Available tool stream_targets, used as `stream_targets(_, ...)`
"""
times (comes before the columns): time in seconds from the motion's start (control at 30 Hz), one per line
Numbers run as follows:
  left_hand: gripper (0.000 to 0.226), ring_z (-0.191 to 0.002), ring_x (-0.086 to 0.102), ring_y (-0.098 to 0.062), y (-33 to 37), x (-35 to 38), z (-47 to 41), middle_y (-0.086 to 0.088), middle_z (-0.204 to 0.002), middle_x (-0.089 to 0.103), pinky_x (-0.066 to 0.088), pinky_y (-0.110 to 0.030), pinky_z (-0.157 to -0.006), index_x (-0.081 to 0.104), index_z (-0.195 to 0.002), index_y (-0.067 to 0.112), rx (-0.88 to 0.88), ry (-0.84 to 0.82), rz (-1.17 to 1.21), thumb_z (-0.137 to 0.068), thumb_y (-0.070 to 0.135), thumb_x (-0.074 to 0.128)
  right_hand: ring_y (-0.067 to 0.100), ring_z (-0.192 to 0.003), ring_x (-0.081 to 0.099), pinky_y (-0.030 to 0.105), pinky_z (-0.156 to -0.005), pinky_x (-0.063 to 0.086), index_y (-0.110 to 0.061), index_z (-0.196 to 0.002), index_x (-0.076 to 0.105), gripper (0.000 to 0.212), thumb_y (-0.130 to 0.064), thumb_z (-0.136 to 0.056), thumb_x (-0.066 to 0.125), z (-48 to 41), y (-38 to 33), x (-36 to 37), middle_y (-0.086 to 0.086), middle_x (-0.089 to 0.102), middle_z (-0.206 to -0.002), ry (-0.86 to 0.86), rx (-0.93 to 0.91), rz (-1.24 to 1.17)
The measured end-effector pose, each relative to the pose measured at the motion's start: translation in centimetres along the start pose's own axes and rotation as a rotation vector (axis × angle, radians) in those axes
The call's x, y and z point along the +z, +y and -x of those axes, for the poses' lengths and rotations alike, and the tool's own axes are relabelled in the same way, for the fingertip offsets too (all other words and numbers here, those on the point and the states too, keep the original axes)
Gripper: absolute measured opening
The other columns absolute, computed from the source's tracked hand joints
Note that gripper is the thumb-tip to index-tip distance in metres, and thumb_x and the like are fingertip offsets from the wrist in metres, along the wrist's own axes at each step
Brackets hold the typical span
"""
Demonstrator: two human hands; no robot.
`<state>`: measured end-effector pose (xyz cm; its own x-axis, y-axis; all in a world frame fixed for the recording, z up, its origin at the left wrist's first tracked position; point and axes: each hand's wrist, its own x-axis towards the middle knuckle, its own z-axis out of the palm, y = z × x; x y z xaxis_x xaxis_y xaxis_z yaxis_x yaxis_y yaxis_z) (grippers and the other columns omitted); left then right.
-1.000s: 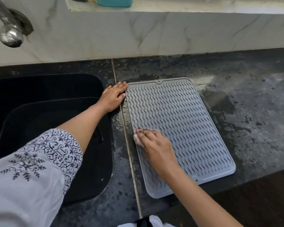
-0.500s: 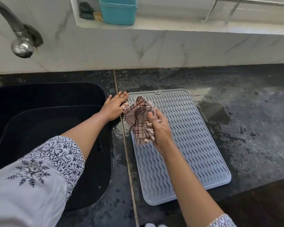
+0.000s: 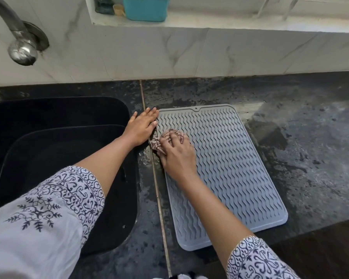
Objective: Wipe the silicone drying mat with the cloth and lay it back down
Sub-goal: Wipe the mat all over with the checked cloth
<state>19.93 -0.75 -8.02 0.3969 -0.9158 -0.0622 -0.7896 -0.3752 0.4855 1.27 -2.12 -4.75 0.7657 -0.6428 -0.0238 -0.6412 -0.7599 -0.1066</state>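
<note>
The grey, rectangular, wavy-ridged silicone drying mat (image 3: 226,168) lies flat on the dark speckled stone bench (image 3: 310,158), just right of the black sink (image 3: 58,117). The right hand (image 3: 178,154) is on the mat's far left part, with fingers spread and curved over a bunched red-and-white checked cloth (image 3: 156,144), gripping it and pressing it onto the ridges. The left hand (image 3: 142,127) lies flat with straight fingers and holds nothing. It rests on the bench against the mat's far left corner, apparently to brace it.

Only the area near that corner is under the cloth, so I judge most of the wiping is yet to do. The bench looks damp, with a dark wet-looking patch (image 3: 270,133) just beside the mat. A hard stroke towards the near right could make the light mat skid or buckle, as only one corner is steadied. The small wad may ride over the ridge tops and leave water in the grooves. A stroke running off the left edge could drag grime from the bench onto the cloth
</note>
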Motion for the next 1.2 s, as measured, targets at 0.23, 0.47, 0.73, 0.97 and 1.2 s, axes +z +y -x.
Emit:
stream_targets(0.23,0.047,-0.145,0.009,-0.007,0.1,0.0,0.2,0.010,-0.156,0.019,-0.004,-0.041,-0.115,0.026,-0.148,0.026,0.013,0.025,0.010,-0.102,0.031,0.030,0.031,-0.094,0.052,0.039,-0.065,0.048,-0.010,-0.123,0.057,0.037,-0.004,-0.086,0.052,7.3,-0.9,-1.3,0.011,0.061,-0.120,0.030,-0.041,0.055)
stream_targets(0.47,0.048,-0.145,0.012,-0.007,-0.1,0.4,0.2,0.010,-0.156,0.022,-0.002,-0.043,-0.116,0.027,-0.148,0.027,0.030,0.082,-0.025,-0.101,0.035,0.033,0.018,-0.103,0.046,0.027,-0.082,0.038,-0.030,-0.136,0.046,0.038,-0.032,-0.098,0.043,3.2,0.8,-4.3,-0.004,0.051,-0.134,0.105,0.028,-0.353)
stream_targets(0.73,0.049,-0.145,0.012,-0.007,-0.2,0.4,0.2,0.010,-0.156,0.023,-0.003,-0.043,-0.116,0.028,-0.148,0.027,0.033,0.077,-0.043,-0.100,0.038,0.034,0.035,-0.094,0.055,0.039,-0.060,0.049,-0.003,-0.109,0.064,0.029,-0.005,-0.084,0.048,2.2,-1.6,-0.7,0.018,0.062,-0.111,0.124,0.017,0.000)
stream_targets(0.97,0.052,-0.145,0.011,-0.008,-0.1,0.1,0.3,0.008,-0.156,0.021,-0.003,-0.044,-0.116,0.026,-0.148,0.026,0.044,0.069,-0.042,-0.100,0.041,0.036,0.026,-0.096,0.049,0.032,-0.069,0.041,-0.017,-0.125,0.055,0.030,-0.021,-0.099,0.041,10.0,-0.1,-4.5,0.004,0.058,-0.119,-0.056,-0.057,-0.138)
stream_targets(1.2,0.060,-0.146,0.008,-0.011,0.2,-0.3,0.6,0.006,-0.158,0.015,-0.003,-0.045,-0.116,0.020,-0.150,0.024,0.059,0.025,-0.113,-0.097,0.047,0.038,0.032,-0.120,0.043,0.040,-0.084,0.042,-0.019,-0.135,0.046,0.038,-0.025,-0.099,0.036,0.9,-1.0,-0.3,0.006,0.048,-0.140,0.113,-0.080,0.019)
